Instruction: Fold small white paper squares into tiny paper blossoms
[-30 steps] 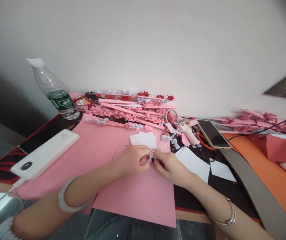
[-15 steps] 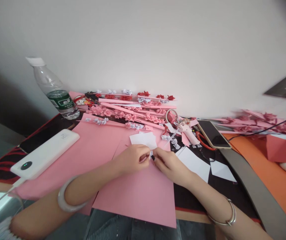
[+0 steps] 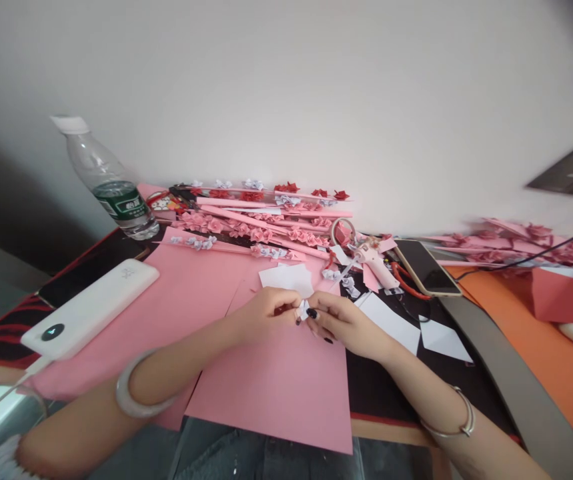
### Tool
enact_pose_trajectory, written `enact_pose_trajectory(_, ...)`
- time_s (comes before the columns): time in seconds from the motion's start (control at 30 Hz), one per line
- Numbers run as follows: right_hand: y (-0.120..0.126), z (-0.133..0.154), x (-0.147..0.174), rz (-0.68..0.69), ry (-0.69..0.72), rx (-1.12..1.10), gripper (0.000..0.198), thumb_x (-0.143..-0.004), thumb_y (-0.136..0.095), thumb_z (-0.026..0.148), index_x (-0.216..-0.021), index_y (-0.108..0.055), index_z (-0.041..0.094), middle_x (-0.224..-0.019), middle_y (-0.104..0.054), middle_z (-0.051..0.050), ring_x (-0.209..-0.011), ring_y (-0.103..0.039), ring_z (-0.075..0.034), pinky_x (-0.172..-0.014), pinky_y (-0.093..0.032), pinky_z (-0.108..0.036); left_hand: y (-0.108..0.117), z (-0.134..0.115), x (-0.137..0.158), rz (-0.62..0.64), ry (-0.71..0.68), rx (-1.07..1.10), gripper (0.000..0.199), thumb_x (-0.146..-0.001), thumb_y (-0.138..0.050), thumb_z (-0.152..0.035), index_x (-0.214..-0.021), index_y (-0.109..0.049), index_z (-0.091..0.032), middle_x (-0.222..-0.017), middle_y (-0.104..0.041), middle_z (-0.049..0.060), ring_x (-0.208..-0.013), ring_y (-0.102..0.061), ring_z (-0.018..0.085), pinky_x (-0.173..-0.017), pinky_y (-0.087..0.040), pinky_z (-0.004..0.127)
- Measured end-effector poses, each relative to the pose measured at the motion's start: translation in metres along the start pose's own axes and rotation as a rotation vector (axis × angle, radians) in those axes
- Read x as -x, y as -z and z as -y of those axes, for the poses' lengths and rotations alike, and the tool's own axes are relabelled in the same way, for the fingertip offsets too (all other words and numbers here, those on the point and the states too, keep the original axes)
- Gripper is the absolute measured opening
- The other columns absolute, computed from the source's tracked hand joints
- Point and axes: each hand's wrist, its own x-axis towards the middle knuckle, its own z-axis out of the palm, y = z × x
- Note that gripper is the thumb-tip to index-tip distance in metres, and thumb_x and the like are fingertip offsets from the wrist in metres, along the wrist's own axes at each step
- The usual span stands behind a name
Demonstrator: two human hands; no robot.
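Observation:
Between my fingertips is a small folded white paper flower [image 3: 303, 309], partly hidden by the fingers. My left hand [image 3: 271, 317] pinches it from the left. My right hand [image 3: 349, 325], with dark nails, grips it from the right. Both hands are just above a pink paper sheet [image 3: 276, 393]. Behind them lies a small stack of white paper squares [image 3: 286, 279]. Several finished white paper flowers [image 3: 350, 287] rest to the right, near a glue gun [image 3: 377, 263].
Pink paper sticks with flowers [image 3: 261, 230] lie along the wall. A water bottle [image 3: 116, 187] and a white power bank [image 3: 91, 307] stand and lie at left. On the right are a phone [image 3: 429, 267], white paper sheets [image 3: 391, 323], a roll of tape [image 3: 342, 232] and orange paper [image 3: 541, 347].
My right hand's fingers have shifted and spread lower around the white paper flower, which shows more now. My left fingers have closed in slightly.

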Motion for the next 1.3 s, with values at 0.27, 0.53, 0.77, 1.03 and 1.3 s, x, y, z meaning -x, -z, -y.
enact_pose_trajectory(0.27,0.004,-0.001,-0.001,0.009,0.026,-0.127,0.017,-0.090,-0.042,0.030,-0.086,-0.048,0.015,-0.065,-0.045,0.003,-0.049,-0.035,-0.006,-0.047,-0.029,-0.022,0.003,-0.006,0.000,0.037,-0.026,0.059,0.021,-0.085,-0.038,-0.025,-0.069,-0.045,-0.015,-0.062,-0.037,-0.004,-0.059,-0.035,0.009,-0.056,-0.029,0.022)
enact_pose_trajectory(0.53,0.001,-0.002,-0.002,-0.031,0.024,-0.109,0.016,-0.090,-0.041,0.030,-0.083,-0.045,0.016,-0.063,-0.045,0.004,-0.049,-0.036,-0.006,-0.048,-0.030,-0.021,0.003,-0.004,-0.001,0.006,-0.065,-0.078,0.022,-0.086,-0.038,-0.025,-0.066,-0.041,-0.016,-0.062,-0.036,-0.004,-0.060,-0.036,0.010,-0.056,-0.028,0.022)
enact_pose_trajectory(0.77,0.002,-0.005,-0.003,-0.005,0.021,-0.157,0.019,-0.090,-0.042,0.033,-0.083,-0.045,0.016,-0.063,-0.045,0.004,-0.047,-0.034,-0.006,-0.047,-0.029,-0.022,0.004,-0.004,0.000,0.043,-0.048,-0.041,0.025,-0.089,-0.035,-0.028,-0.068,-0.040,-0.016,-0.063,-0.037,-0.004,-0.059,-0.036,0.010,-0.056,-0.029,0.022)
enact_pose_trajectory(1.03,0.002,-0.003,-0.002,-0.034,0.007,-0.114,0.020,-0.090,-0.041,0.032,-0.085,-0.048,0.014,-0.063,-0.049,0.002,-0.047,-0.036,-0.006,-0.046,-0.029,-0.021,0.002,-0.001,-0.001,0.048,-0.022,0.020,0.026,-0.090,-0.034,-0.030,-0.071,-0.045,-0.016,-0.063,-0.039,-0.004,-0.058,-0.038,0.009,-0.055,-0.032,0.021)
enact_pose_trajectory(1.3,-0.007,-0.007,-0.003,-0.202,-0.024,0.164,0.028,-0.089,-0.043,0.036,-0.070,-0.049,0.016,-0.057,-0.053,0.002,-0.048,-0.045,-0.008,-0.046,-0.034,-0.020,-0.003,-0.003,0.000,0.026,-0.088,-0.058,0.017,-0.086,-0.038,-0.017,-0.073,-0.050,-0.015,-0.068,-0.047,-0.002,-0.064,-0.043,0.011,-0.060,-0.034,0.022)
